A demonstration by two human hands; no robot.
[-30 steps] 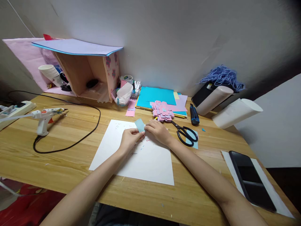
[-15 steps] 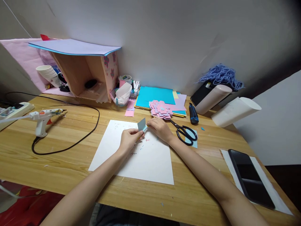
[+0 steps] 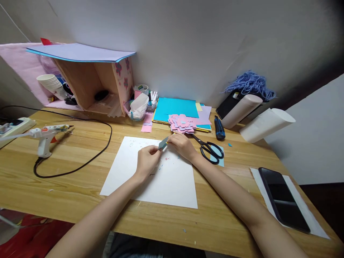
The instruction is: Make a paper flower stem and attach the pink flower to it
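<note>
Both my hands meet over a white sheet (image 3: 166,182) lying on the wooden table (image 3: 80,186). My left hand (image 3: 146,160) and my right hand (image 3: 181,144) each pinch a small light-blue paper piece (image 3: 162,143) between them, folded down nearly flat. Tiny paper scraps lie on the sheet under the hands. A stack of pink cut-out shapes (image 3: 182,124) sits just beyond my right hand, and black scissors (image 3: 210,148) lie to its right on a blue scrap.
A glue gun (image 3: 44,136) with a black cable (image 3: 91,150) is at the left, beside a power strip (image 3: 14,126). Coloured paper sheets (image 3: 177,107), a utility knife (image 3: 219,129), a cardboard box (image 3: 88,82) and a phone (image 3: 283,199) also sit around.
The blue paper piece has gone from standing up between my fingers to folded lower and flatter. Both hands stayed over the white sheet; the view shifted slightly.
</note>
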